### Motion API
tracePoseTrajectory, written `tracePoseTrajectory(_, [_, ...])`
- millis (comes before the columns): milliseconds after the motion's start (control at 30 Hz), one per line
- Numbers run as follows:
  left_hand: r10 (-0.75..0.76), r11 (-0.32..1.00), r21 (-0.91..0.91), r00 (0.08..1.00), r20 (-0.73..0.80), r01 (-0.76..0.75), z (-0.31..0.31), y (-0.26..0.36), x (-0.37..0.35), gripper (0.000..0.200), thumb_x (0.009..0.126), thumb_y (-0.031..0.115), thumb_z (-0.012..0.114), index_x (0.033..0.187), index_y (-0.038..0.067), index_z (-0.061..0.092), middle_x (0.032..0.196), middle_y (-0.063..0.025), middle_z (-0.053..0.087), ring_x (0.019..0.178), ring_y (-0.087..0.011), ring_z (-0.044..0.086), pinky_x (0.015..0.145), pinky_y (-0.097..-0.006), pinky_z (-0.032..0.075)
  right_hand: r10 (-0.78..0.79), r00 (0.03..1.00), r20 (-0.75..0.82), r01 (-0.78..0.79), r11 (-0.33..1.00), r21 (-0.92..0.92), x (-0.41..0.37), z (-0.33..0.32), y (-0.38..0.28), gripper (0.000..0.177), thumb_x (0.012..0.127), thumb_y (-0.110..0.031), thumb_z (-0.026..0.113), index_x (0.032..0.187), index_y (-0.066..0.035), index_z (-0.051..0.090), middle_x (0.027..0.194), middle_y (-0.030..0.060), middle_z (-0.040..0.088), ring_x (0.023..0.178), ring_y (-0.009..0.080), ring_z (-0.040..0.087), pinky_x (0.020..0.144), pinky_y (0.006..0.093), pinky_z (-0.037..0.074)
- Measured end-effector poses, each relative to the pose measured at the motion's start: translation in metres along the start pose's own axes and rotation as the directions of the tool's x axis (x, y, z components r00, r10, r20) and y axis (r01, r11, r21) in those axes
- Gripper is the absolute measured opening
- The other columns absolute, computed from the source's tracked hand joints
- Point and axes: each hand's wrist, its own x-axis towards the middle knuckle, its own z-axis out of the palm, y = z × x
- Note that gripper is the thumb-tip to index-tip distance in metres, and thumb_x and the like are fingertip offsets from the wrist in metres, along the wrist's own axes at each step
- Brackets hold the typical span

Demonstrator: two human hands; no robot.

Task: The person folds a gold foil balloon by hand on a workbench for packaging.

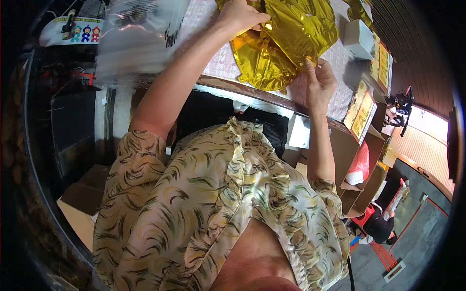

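Shiny, crumpled gold foil spreads over the table at the top of the head view, with a loose flap folded toward me. My left hand is closed at its upper left, thumb and fingers gripping the foil. A small dark strip shows just beyond that thumb. Down at the lower right edge, my right hand pinches the foil between thumb and index finger. The flap between the two hands hangs over the near table edge.
Clear plastic bags lie on the left of the patterned tabletop. A white box stands on the right, near printed cartons. Cardboard shelves hold a red bag. Another person sits far right.
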Motion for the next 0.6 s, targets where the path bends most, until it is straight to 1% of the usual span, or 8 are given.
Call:
tracePoseTrajectory(133, [-0.041,0.998,0.052,0.999,-0.019,0.042,-0.010,0.045,-0.027,0.060,0.086,0.020,0.078,0.131,-0.007,0.048,0.091,-0.0169,0.075,0.071,-0.0200,0.074,0.060,-0.0313,0.059,-0.017,1.000,-0.009,0.016,0.996,-0.088,-0.003,0.001,0.002,0.018,0.097,-0.002,0.070,0.112,0.005,0.064,0.093,0.0031,0.071,0.084,0.0041,0.061,0.074,0.0194,0.049])
tracePoseTrajectory(233, [0.007,0.990,0.139,0.998,0.066,-0.017,-0.020,0.049,-0.029,0.045,0.092,0.026,0.073,0.121,-0.005,0.057,0.090,-0.0165,0.075,0.066,-0.0195,0.073,0.056,-0.0312,0.056,0.000,1.000,0.011,0.000,1.000,0.005,-0.004,0.001,0.000,0.023,0.098,-0.006,0.070,0.118,0.005,0.067,0.104,0.0067,0.074,0.095,0.0091,0.064,0.086,0.0235,0.050])
tracePoseTrajectory(267, [-0.007,0.966,0.257,0.998,0.067,-0.010,-0.024,0.065,-0.032,0.032,0.096,0.023,0.067,0.114,-0.002,0.062,0.088,-0.0135,0.075,0.071,-0.0249,0.074,0.062,-0.0364,0.057,-0.013,1.000,0.003,0.014,0.998,-0.063,-0.004,0.001,-0.001,0.023,0.099,-0.007,0.069,0.118,0.005,0.067,0.104,0.0061,0.074,0.095,0.0091,0.064,0.086,0.0237,0.050])
tracePoseTrajectory(300, [0.296,0.842,0.457,0.954,0.055,-0.287,-0.028,0.031,-0.005,0.029,0.097,0.022,0.065,0.113,-0.001,0.063,0.092,-0.0125,0.075,0.081,-0.0272,0.074,0.069,-0.0383,0.057,-0.028,1.000,-0.003,0.027,0.991,-0.131,-0.004,0.000,-0.002,0.023,0.099,-0.008,0.069,0.118,0.006,0.067,0.104,0.0055,0.073,0.095,0.0091,0.064,0.086,0.0239,0.050])
tracePoseTrajectory(333, [0.567,0.599,0.629,0.817,0.106,-0.496,-0.033,-0.002,0.022,0.026,0.097,0.021,0.063,0.111,-0.001,0.065,0.096,-0.0115,0.075,0.091,-0.0295,0.074,0.076,-0.0401,0.058,-0.027,1.000,-0.006,0.026,0.991,-0.133,-0.004,0.000,-0.003,0.023,0.099,-0.008,0.069,0.118,0.006,0.067,0.104,0.0055,0.073,0.095,0.0091,0.064,0.086,0.0239,0.050])
tracePoseTrajectory(367, [0.567,0.598,0.628,0.817,0.107,-0.497,-0.036,0.004,0.022,0.026,0.097,0.021,0.063,0.111,-0.001,0.065,0.096,-0.0115,0.075,0.091,-0.0295,0.074,0.076,-0.0401,0.058,-0.024,1.000,0.009,0.025,0.986,-0.163,-0.004,0.000,-0.005,0.022,0.100,-0.008,0.068,0.116,0.006,0.068,0.103,0.0053,0.073,0.094,0.0089,0.063,0.086,0.0240,0.049])
tracePoseTrajectory(433, [0.485,0.430,0.718,0.811,0.328,-0.548,-0.042,0.016,0.023,0.032,0.098,0.023,0.060,0.121,0.001,0.064,0.123,-0.0141,0.070,0.122,-0.0334,0.062,0.099,-0.0448,0.050,-0.018,1.000,0.024,0.022,0.981,-0.192,-0.005,0.001,-0.005,0.021,0.100,-0.009,0.068,0.115,0.006,0.068,0.101,0.0051,0.073,0.093,0.0087,0.063,0.086,0.0241,0.049])
tracePoseTrajectory(600, [0.455,0.440,0.774,0.856,0.245,-0.456,-0.025,-0.004,0.031,0.049,0.101,0.027,0.055,0.142,0.000,0.053,0.153,-0.0176,0.047,0.143,-0.0375,0.041,0.118,-0.0507,0.031,-0.028,1.000,0.009,0.030,0.958,-0.287,0.001,0.004,0.001,0.020,0.100,-0.009,0.068,0.114,0.005,0.068,0.098,0.0052,0.072,0.090,0.0090,0.061,0.083,0.0245,0.049])
